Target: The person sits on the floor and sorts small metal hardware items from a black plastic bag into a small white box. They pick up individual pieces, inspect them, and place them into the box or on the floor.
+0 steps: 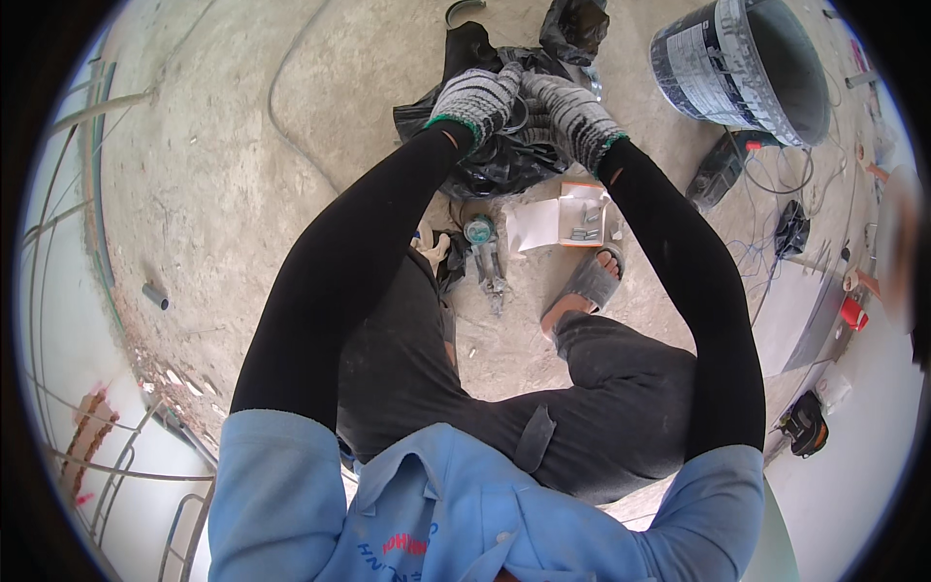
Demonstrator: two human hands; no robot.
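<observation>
Both hands wear grey striped knit gloves and meet over a black plastic bag (504, 160) that lies crumpled on the concrete floor (223, 145). The left hand (475, 97) is curled shut, its fingers gripping a fold of the bag and the dark coiled cable (514, 121) that shows at the bag's mouth. The right hand (572, 114) lies just beside it, touching it, fingers bent down into the same bunch of plastic; how tightly it grips I cannot tell. Just below the hands, toward the person, a small open cardboard box (582, 215) with grey metal pieces sits beside a white sheet of paper (533, 225). Near it are pliers (490, 270) and a foot in a grey sandal (587, 286). Beyond the right hand, well apart, stands a large dark bucket (742, 68), with a power drill (718, 170) lying below it.
</observation>
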